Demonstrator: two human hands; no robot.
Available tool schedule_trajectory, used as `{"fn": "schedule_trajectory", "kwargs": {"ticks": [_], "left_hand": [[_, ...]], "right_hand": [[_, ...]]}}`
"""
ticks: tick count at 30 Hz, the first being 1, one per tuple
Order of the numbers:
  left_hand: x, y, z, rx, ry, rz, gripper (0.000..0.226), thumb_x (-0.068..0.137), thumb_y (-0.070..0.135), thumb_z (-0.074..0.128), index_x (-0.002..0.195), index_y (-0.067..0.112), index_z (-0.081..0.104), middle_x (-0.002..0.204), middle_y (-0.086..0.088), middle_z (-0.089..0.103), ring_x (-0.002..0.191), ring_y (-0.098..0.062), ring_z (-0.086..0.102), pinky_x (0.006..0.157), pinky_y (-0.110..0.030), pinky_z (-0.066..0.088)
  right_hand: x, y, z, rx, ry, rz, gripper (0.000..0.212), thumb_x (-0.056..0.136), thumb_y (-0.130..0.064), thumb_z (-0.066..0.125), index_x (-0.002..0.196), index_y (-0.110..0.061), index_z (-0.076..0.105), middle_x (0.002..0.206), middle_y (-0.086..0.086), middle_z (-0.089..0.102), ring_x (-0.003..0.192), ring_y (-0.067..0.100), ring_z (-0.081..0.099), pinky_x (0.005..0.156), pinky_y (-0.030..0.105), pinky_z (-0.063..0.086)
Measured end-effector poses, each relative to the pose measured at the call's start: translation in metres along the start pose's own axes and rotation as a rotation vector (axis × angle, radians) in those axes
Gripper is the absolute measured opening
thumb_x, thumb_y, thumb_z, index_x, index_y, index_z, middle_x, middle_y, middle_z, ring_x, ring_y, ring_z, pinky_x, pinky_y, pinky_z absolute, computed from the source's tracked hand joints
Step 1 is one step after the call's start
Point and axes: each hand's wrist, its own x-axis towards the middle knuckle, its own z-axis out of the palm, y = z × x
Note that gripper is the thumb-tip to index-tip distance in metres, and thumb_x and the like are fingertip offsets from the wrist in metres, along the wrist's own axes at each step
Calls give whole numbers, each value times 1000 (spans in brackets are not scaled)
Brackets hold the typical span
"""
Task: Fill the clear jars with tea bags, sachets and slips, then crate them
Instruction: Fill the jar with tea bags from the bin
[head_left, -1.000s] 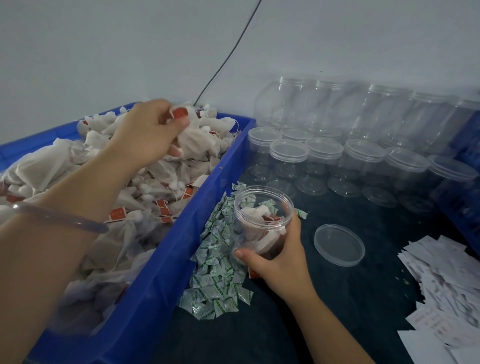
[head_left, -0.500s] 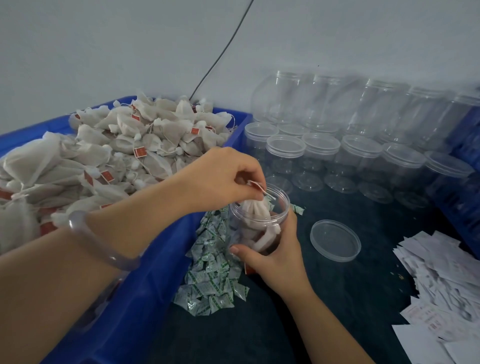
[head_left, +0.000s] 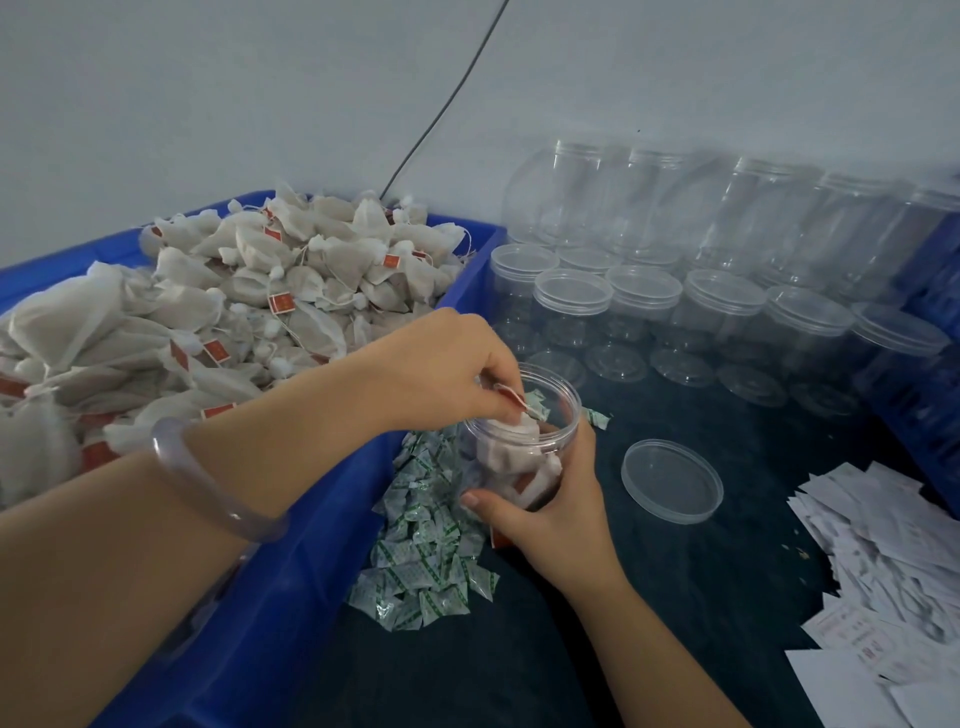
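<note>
1. Standing upright mid-table (head_left: 675, 597): clear round plastic jar (head_left: 558, 415), part-filled with soft white tea bags (head_left: 511, 457).
2. Grip: right hand (head_left: 550, 514) wraps the jar wall; left hand (head_left: 441, 369) pinches a red tag (head_left: 511, 397) at the mouth.
3. Crinkled green sachets (head_left: 426, 545) left, flat lid (head_left: 671, 480) right.
4. Change: a second ago the left hand was in the blue bin (head_left: 332, 519).

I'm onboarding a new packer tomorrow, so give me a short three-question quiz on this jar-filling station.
1. True or false: the loose lid lies on the table, on the viewer's right of the open jar.
2. The sachets lie: A) on the table beside the blue crate; B) inside the crate; C) in the lid.
3. What does the left hand pinch at the jar's mouth while the right hand grips the jar?
Key: 1 true; 2 A; 3 a tea bag.
</note>
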Motion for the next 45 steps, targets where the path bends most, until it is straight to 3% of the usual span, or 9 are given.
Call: {"fn": "schedule_trajectory", "kwargs": {"ticks": [5,9,13,17,20,24,30,41,45], "left_hand": [[-1,3,-1,3,-48,3,14,83,39,70,83,25,74,99,-1,70,107,-18,61,93,-38,45],[-1,1,-2,-5,-281,-55,50,95,47,49,59,13,48,69,-7,52,63,-19,48,72,-39,44],[-3,6,-3,12,-301,-70,59,92,61,34,56,14,39,66,-11,44,61,-21,45,71,-40,43],[-4,-1,-22,-49,39,-92,53,91,61,35,80,22,70,79,5,66,74,-6,59,71,-19,43],[-5,-43,-47,125,298,-310,37,98,39,46,88,12,68,85,-5,66,83,-22,61,78,-36,49],[-31,-101,-72,266,-122,-760,22,97,19,52,107,5,65,110,-12,64,99,-28,60,87,-39,50],[-31,-99,-69,427,-449,-791,32,89,18,64,122,17,63,121,-3,60,108,-20,58,79,-26,48],[-29,-102,-60,408,-438,-800,24,87,27,69,106,14,73,111,-4,69,107,-21,63,93,-33,50],[-27,-96,-60,402,-434,-823,24,85,39,70,91,16,65,96,-1,63,92,-18,61,74,-29,49]], "right_hand": [[-1,-2,1,-21,4,-18,100,58,-28,87,135,-54,30,127,-27,56,118,-2,57,88,9,47],[0,-2,2,-49,7,-43,98,57,-31,88,131,-61,31,125,-29,55,118,-3,56,88,8,46],[-1,-2,1,-40,11,-33,98,56,-32,87,135,-52,33,124,-29,57,115,-4,57,85,7,46],[-1,1,1,-25,10,-16,100,55,-32,89,138,-45,34,123,-27,57,116,-1,58,86,10,49],[-2,0,2,-29,9,5,101,53,-38,89,136,-51,33,124,-29,56,117,-1,58,88,13,50],[-2,1,0,-35,9,12,103,53,-39,89,138,-48,33,126,-28,55,119,-1,56,87,9,47],[-2,3,0,-53,20,11,102,52,-42,88,138,-45,34,124,-30,55,117,-1,57,86,9,48],[-2,2,0,-58,14,3,101,52,-40,88,137,-49,33,124,-30,54,117,-2,56,89,13,50],[-2,1,0,-59,14,5,101,52,-40,88,136,-51,33,125,-30,54,117,-2,57,88,12,49]]}}
